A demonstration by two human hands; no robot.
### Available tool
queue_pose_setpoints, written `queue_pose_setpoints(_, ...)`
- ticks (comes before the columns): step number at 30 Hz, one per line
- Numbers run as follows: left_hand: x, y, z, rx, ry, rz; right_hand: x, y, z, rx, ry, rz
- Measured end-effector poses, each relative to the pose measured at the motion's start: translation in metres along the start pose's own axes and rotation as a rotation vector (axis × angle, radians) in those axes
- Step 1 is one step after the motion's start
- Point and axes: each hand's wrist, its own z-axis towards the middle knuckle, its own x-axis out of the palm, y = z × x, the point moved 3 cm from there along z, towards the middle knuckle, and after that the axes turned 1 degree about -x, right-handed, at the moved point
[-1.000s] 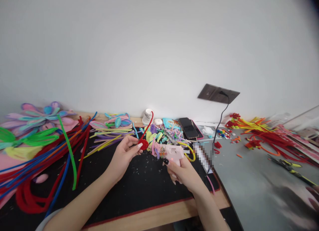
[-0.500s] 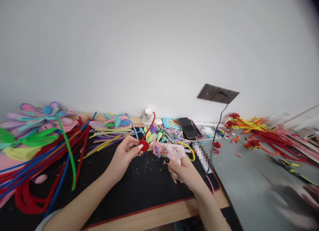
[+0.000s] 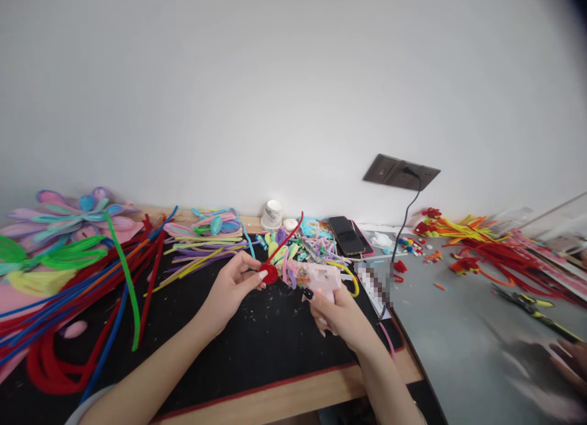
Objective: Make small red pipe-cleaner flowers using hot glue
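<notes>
My left hand (image 3: 236, 282) pinches a red pipe cleaner (image 3: 270, 274) between thumb and fingers. One end of it is coiled into a flat round disc, and the loose end sticks up and to the right. My right hand (image 3: 334, 309) is wrapped around the grip of a pale pink glue gun (image 3: 323, 277), with a small orange light showing on it. Its nozzle points left toward the red coil; the tip is hard to make out against the colourful pieces behind. Below both hands lies a black mat (image 3: 247, 358) with small scraps on it.
Bundles of red and blue pipe cleaners (image 3: 105, 278) lie at the left. Behind my hands are a paper cup (image 3: 273, 214) and a phone (image 3: 346, 235). A black cord (image 3: 406, 211) hangs from a wall socket (image 3: 398, 172). Another person's hand (image 3: 571, 358) is at the right, near scissors (image 3: 527, 304).
The red coil has shifted slightly right and down, and its loose end has swung right and lower. My right hand with the glue gun has barely moved.
</notes>
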Motion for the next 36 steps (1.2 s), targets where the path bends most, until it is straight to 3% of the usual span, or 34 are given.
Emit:
queue_pose_setpoints(11,0.001,-0.001,0.000,-0.001,0.020,0.072,0.001,0.001,-0.001,-0.002,0.017,-0.004)
queue_pose_setpoints(36,-0.003,0.000,0.000,-0.026,-0.079,-0.183,0.002,-0.009,-0.001,0.013,0.069,0.035)
